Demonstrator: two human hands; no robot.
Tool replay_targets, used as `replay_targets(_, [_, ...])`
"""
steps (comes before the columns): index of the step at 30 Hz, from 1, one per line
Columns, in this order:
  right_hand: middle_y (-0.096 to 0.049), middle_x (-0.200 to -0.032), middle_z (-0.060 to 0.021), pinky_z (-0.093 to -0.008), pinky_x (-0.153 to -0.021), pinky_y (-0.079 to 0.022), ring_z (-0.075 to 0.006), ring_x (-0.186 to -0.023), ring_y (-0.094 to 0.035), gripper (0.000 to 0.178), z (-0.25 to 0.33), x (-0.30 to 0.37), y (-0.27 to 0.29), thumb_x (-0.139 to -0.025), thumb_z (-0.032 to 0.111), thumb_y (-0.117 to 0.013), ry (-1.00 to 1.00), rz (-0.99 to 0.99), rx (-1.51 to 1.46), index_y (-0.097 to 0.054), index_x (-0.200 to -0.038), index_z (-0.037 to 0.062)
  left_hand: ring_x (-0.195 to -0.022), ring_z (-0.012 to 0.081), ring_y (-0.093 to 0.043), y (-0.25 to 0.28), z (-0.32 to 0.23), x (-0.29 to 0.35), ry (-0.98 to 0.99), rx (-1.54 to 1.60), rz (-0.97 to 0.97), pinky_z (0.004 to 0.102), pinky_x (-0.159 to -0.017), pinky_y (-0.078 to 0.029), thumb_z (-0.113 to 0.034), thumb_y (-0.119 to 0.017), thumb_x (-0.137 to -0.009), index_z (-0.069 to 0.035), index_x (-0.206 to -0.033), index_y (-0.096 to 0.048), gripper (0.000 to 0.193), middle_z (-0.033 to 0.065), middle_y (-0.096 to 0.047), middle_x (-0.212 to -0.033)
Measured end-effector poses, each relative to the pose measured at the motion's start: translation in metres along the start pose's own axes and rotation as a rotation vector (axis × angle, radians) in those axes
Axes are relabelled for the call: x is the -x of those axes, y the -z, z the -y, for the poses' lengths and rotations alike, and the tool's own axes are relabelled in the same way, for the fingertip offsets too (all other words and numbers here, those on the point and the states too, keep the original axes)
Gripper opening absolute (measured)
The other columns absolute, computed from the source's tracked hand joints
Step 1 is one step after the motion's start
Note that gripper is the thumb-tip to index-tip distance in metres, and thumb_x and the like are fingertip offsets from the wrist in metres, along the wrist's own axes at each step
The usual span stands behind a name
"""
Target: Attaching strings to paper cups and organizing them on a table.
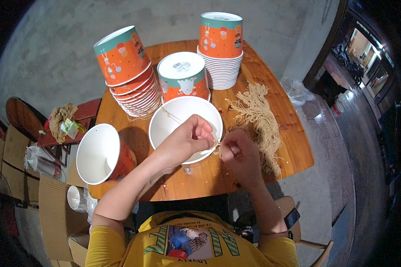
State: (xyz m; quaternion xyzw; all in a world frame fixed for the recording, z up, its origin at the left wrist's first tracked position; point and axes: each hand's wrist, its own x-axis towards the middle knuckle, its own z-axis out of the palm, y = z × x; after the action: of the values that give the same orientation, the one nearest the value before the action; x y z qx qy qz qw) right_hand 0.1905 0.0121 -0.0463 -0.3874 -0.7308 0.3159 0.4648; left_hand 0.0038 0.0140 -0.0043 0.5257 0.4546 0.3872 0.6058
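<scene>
My left hand [187, 139] is closed in a pinch on a thin tan cord, just over the near rim of an open white paper bucket [165, 129]. A loop of the tan cord [216, 146] shows between my two hands, and another strand lies across the bucket's inside. My right hand [241, 155], in shadow, pinches the cord close to my left fingertips. How the cord runs between the fingers is too small to tell. To the right of my hands lies a thick bundle of tan cords [265, 129] on the wooden table.
Stacks of upturned orange paper buckets stand at the back left [124, 58] and back right [220, 44], with an upturned bucket [182, 71] between. Another open bucket [98, 155] leans at the table's left edge [98, 191]. A cardboard box [53, 213] is on the floor.
</scene>
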Motion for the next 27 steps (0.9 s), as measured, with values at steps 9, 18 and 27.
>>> replay_targets(9, [-0.060, -0.082, -0.0113, -0.0353, -0.059, -0.052, -0.0263, -0.069, -0.064, 0.015, 0.006, 0.000, -0.008, -0.079, 0.011, -0.065, 0.019, -0.038, 0.125, -0.055, -0.091, 0.0071, -0.081, 0.0088, -0.053, -0.004, 0.000, 0.006, -0.102, -0.171, -0.028, 0.0222, -0.073, -0.045, -0.001, -0.060, -0.084, -0.003, -0.103, -0.046, 0.024, 0.0024, -0.053, -0.088])
replay_targets(18, [-0.063, -0.078, -0.0070, -0.0326, -0.064, -0.051, -0.0197, -0.068, -0.063, 0.013, 0.020, -0.008, -0.003, -0.077, 0.009, -0.065, -0.173, 0.041, 0.110, -0.057, -0.087, 0.0053, -0.078, 0.0079, -0.051, -0.009, 0.006, 0.008, -0.243, -0.348, -0.072, 0.0223, -0.071, -0.045, -0.001, -0.059, -0.086, -0.002, -0.102, -0.045, 0.021, 0.0014, -0.052, -0.086])
replay_targets(27, [-0.059, -0.078, -0.0003, -0.0258, -0.073, -0.046, -0.0094, -0.075, -0.055, 0.009, -0.009, -0.005, -0.003, -0.084, 0.008, -0.059, -0.436, 0.072, -0.433, -0.058, -0.092, 0.0031, -0.083, 0.0059, -0.051, -0.002, 0.003, 0.005, -0.130, -0.129, 0.015, 0.0192, -0.078, -0.043, 0.000, -0.062, -0.085, -0.005, -0.101, -0.045, 0.024, -0.0003, -0.053, -0.090])
